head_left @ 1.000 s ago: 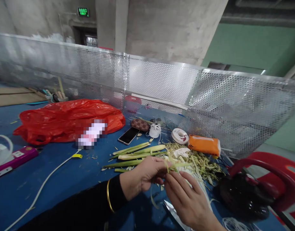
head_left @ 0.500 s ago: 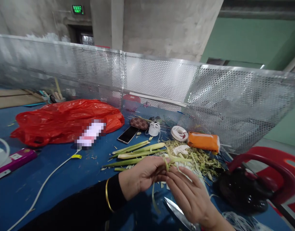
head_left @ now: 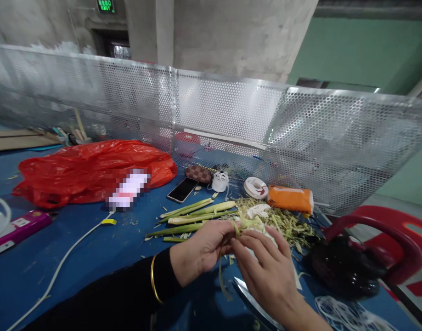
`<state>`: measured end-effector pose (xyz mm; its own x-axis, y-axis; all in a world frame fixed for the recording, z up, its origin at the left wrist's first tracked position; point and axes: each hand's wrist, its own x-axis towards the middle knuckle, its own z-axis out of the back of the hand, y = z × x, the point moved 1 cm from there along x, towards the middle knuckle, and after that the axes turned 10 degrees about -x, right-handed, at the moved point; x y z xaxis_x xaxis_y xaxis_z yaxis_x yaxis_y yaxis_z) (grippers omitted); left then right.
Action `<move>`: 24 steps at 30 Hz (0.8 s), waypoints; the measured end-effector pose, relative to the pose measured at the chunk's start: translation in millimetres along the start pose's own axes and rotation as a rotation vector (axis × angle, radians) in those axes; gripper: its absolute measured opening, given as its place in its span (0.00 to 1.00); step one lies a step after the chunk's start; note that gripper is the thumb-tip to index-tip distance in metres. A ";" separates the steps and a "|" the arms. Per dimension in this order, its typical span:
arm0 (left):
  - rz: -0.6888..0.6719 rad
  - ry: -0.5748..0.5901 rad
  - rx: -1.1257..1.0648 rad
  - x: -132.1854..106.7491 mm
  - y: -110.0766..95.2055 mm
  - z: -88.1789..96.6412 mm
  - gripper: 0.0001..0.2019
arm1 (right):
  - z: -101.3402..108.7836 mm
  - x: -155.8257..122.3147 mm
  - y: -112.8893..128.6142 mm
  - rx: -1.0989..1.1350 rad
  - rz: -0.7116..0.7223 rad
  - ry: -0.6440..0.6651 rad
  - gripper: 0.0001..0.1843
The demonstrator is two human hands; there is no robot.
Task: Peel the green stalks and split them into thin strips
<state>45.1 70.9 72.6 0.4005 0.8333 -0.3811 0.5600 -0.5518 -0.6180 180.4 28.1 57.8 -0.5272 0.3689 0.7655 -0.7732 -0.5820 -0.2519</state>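
My left hand, in a black sleeve with a gold bangle, is closed round a pale green plant stalk. My right hand meets it from the right, fingertips pinching a thin strip of the stalk's outer leaf; a peeled strip hangs below. Several long green stalks lie on the blue table just beyond my hands. A heap of peeled scraps lies to the right. Scissor blades rest under my right hand.
A red plastic bag lies at the left, with a white cable and a pink device. A phone, checked pouch, tape roll and orange tissue pack line the perforated metal screen. A red chair and a black bag sit right.
My hands have stayed together on the stalk while my right fingers shifted slightly up and left along it. The loose strip now hangs lower. The view tilted a little.
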 end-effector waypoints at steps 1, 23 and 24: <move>-0.018 0.009 0.004 0.5 2.2 0.1 0.03 | -2.3 -2.4 2.3 -0.028 0.042 0.014 0.15; -0.158 -0.037 0.127 -3.3 10.1 -2.4 0.06 | -8.3 -2.3 -14.2 0.542 -0.855 -0.030 0.10; -0.165 -0.029 0.128 -3.3 10.4 -2.3 0.06 | -10.0 -2.1 -14.5 0.614 -0.930 -0.001 0.11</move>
<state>51.3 62.4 69.0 0.2886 0.9138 -0.2859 0.5192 -0.4003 -0.7552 189.2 43.0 53.9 0.1670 0.8471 0.5046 -0.5608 -0.3393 0.7552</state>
